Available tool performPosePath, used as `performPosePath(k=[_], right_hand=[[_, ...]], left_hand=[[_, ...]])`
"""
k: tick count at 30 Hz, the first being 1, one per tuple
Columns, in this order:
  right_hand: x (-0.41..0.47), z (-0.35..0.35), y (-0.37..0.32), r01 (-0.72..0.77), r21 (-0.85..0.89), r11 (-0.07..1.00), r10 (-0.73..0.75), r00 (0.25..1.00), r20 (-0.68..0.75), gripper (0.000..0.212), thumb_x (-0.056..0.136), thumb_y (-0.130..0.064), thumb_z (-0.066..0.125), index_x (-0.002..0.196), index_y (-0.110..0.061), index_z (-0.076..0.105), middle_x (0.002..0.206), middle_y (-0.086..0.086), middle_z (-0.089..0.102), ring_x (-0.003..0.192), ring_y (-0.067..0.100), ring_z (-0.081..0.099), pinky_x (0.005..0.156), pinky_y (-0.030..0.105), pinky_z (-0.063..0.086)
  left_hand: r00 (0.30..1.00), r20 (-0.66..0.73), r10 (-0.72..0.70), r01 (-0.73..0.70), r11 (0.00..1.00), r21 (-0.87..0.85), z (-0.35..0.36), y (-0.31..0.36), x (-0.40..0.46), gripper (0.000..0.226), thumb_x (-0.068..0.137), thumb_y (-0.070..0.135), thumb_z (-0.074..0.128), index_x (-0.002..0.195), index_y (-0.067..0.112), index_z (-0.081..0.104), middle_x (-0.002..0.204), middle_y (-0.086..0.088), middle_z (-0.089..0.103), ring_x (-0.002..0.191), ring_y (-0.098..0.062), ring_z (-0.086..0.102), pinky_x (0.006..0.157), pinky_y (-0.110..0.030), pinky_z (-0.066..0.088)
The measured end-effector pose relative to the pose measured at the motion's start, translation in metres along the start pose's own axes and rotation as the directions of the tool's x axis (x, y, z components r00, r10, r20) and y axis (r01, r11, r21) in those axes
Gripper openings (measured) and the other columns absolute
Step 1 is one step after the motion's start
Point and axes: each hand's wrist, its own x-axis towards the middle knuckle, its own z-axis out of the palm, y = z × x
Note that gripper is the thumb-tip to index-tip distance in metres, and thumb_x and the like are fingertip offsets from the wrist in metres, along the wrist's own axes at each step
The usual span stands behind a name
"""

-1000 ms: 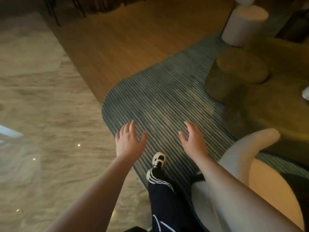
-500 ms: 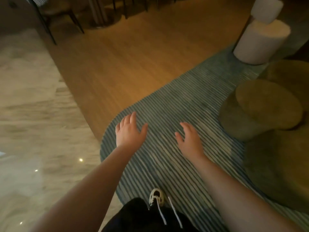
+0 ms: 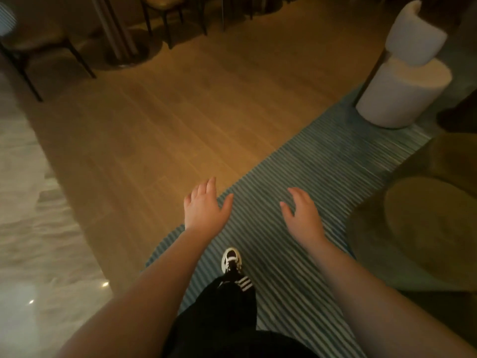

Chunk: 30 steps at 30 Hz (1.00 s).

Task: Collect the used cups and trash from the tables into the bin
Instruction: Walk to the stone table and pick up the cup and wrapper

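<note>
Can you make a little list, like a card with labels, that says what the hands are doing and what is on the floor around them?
left hand: open, holding nothing
right hand: open, holding nothing
under hands: striped blue rug
shoe: on the rug, stepping forward
far right: white round chair
near right: olive round seat
far left: dark-legged chair on wooden floor
cups, trash, bin: none in view

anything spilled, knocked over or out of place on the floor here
Nothing stands out. The striped rug lies flat, the white stool and green pouf stand upright, and no spill or litter shows on the wood floor. The left hand and right hand are empty.
</note>
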Motion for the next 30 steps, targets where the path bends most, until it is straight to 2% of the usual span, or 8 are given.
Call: performPosePath(k=[5, 9, 13, 19, 24, 30], right_hand=[[0.161, -0.034, -0.034, -0.046, 0.016, 0.999, 0.047, 0.998, -0.035, 0.052, 0.098, -0.038, 0.044, 0.144, -0.014, 0.036, 0.151, 0.002, 0.033, 0.138, 0.020, 0.031, 0.109, 0.033, 0.030], [0.269, -0.062, -0.045, -0.067, 0.030, 0.997, 0.070, 0.994, -0.084, 0.052, 0.098, -0.036, 0.045, 0.144, -0.013, 0.036, 0.151, 0.004, 0.033, 0.139, 0.020, 0.029, 0.112, 0.034, 0.028], [0.381, -0.074, -0.042, -0.095, 0.052, 0.994, 0.100, 0.989, -0.104, 0.052, 0.098, -0.037, 0.044, 0.144, -0.016, 0.035, 0.152, 0.002, 0.031, 0.139, 0.019, 0.028, 0.111, 0.033, 0.027], [0.593, -0.092, -0.022, -0.058, 0.030, 0.998, 0.061, 0.991, -0.119, 0.052, 0.097, -0.037, 0.046, 0.144, -0.017, 0.035, 0.152, 0.003, 0.032, 0.139, 0.020, 0.029, 0.112, 0.034, 0.025], [0.768, -0.148, -0.007, -0.070, -0.023, 0.997, 0.068, 0.995, -0.067, 0.052, 0.098, -0.036, 0.046, 0.144, -0.014, 0.037, 0.150, 0.005, 0.034, 0.137, 0.022, 0.030, 0.111, 0.032, 0.025], [0.952, -0.203, -0.005, -0.077, -0.050, 0.996, 0.073, 0.994, -0.081, 0.052, 0.097, -0.034, 0.049, 0.142, -0.010, 0.040, 0.147, 0.011, 0.040, 0.136, 0.026, 0.034, 0.111, 0.033, 0.027]], left_hand=[[1.000, -0.014, 0.013, -0.013, 1.000, 0.016, -0.028, 0.018, 0.174, 0.069, 0.091, 0.055, 0.038, 0.145, 0.014, 0.029, 0.146, -0.007, 0.039, 0.135, -0.022, 0.032, 0.109, -0.045, 0.025], [0.999, -0.010, 0.041, -0.041, 0.999, -0.034, -0.035, 0.048, 0.288, 0.067, 0.092, 0.054, 0.038, 0.145, 0.014, 0.029, 0.148, -0.007, 0.036, 0.137, -0.022, 0.029, 0.111, -0.046, 0.024], [0.999, 0.010, 0.053, -0.053, 0.997, -0.048, -0.019, 0.072, 0.403, 0.068, 0.092, 0.055, 0.037, 0.145, 0.014, 0.028, 0.149, -0.008, 0.035, 0.139, -0.021, 0.027, 0.111, -0.046, 0.023], [0.998, 0.029, 0.051, -0.049, 0.998, -0.047, 0.022, 0.116, 0.610, 0.069, 0.092, 0.055, 0.037, 0.146, 0.014, 0.028, 0.149, -0.008, 0.035, 0.139, -0.020, 0.027, 0.112, -0.046, 0.022], [0.995, 0.093, 0.033, -0.033, 0.999, -0.003, 0.027, 0.173, 0.778, 0.070, 0.092, 0.058, 0.034, 0.147, 0.016, 0.025, 0.150, -0.007, 0.033, 0.139, -0.020, 0.026, 0.111, -0.044, 0.022], [0.995, 0.093, 0.026, -0.026, 1.000, -0.007, 0.023, 0.228, 0.954, 0.072, 0.091, 0.060, 0.032, 0.147, 0.017, 0.023, 0.150, -0.007, 0.033, 0.139, -0.021, 0.026, 0.110, -0.044, 0.022]])
